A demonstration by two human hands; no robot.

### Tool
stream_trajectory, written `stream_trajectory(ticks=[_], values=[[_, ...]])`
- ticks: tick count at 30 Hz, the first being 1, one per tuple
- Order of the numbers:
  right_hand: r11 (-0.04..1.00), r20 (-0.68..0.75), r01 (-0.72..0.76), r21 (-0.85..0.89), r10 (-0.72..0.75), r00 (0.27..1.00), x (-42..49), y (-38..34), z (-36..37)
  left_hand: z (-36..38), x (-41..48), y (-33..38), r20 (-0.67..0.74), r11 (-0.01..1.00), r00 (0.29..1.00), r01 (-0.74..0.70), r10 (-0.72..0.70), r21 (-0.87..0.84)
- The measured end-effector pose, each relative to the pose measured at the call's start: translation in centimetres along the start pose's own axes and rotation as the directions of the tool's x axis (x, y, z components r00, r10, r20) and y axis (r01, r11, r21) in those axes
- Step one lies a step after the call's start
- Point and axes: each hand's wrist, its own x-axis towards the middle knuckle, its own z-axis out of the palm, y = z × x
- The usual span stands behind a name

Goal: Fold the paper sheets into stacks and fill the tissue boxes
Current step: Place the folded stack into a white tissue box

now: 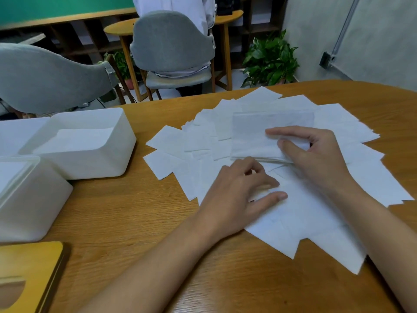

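Note:
Several white paper sheets (300,208) lie fanned out over the wooden table (140,222). On top of them sits a folded stack of sheets (252,136). My right hand (316,154) pinches the stack's near right edge between thumb and fingers. My left hand (239,193) rests on a loose sheet just in front of the stack, fingers loosely curled and pressing the paper. Two white open tissue boxes stand at the left: the far box (106,161) holds folded sheets, and the near box (40,213) shows paper inside too.
A yellow wooden lid (33,267) with an oval slot lies at the near left corner. Beyond the table's far edge stand two grey chairs (171,46), a small round table and a potted plant (270,59).

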Motion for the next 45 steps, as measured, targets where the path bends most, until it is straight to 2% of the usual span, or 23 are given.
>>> stream_trajectory(ticks=[3,8,11,14,16,21,25,28,32,34,35,39,45], values=[[1.0,0.0,0.012,0.003,-0.012,1.0,0.0,0.2,0.0,0.6,0.4,0.7,0.035,0.996,0.996,0.081,-0.082,0.027],[1.0,0.007,0.005,0.02,-0.005,1.0,0.0,-0.1,-0.1,0.4,1.1,1.0,0.045,0.98,0.991,0.13,-0.125,-0.153],[0.998,0.005,-0.023,0.059,0.023,1.0,-0.1,-0.3,-0.3,-0.5,0.8,0.4,-0.069,0.941,0.981,0.151,-0.179,-0.303],[0.995,-0.001,-0.041,0.091,0.041,0.999,-0.1,-0.5,-0.5,-1.8,0.8,-0.5,-0.186,0.862,0.926,0.215,-0.33,-0.459],[0.995,0.018,-0.038,0.094,0.036,0.999,-0.1,-0.5,-0.3,-2.4,1.0,-1.3,-0.212,0.833,0.9,0.235,-0.381,-0.501],[0.997,0.03,-0.04,0.071,0.038,0.999,-0.1,-0.4,0.0,-2.6,0.8,-1.8,-0.133,0.888,0.949,0.209,-0.285,-0.409],[0.996,0.035,-0.037,0.086,0.034,0.999,-0.2,-0.3,0.0,-2.5,0.8,-1.8,-0.2,0.934,0.964,0.101,-0.178,-0.344],[0.995,0.055,-0.021,0.101,0.016,0.998,-0.2,-0.4,0.1,-3.3,1.1,-2.1,-0.136,0.834,0.957,0.147,-0.255,-0.532],[0.975,0.126,-0.039,0.219,0.011,0.992,-0.5,-0.7,0.3,-4.6,1.3,-1.9,-0.09,0.602,0.91,0.192,-0.406,-0.775],[0.947,0.193,-0.088,0.308,0.028,0.981,-0.7,-0.8,0.7,-4.7,1.4,-1.8,-0.082,0.499,0.879,0.188,-0.47,-0.846],[0.936,0.22,-0.106,0.336,0.032,0.975,-0.9,-0.8,1.0,-4.6,1.4,-1.8,-0.089,0.486,0.866,0.188,-0.492,-0.853],[0.95,0.237,-0.083,0.302,0.009,0.971,-1.3,-0.9,1.6,-4.8,1.4,-1.9,-0.127,0.529,0.838,0.211,-0.531,-0.822],[0.975,0.196,-0.072,0.208,0.031,0.98,-1.5,-1.8,1.8,-5.0,1.5,-1.6,-0.168,0.623,0.837,0.238,-0.521,-0.745]])
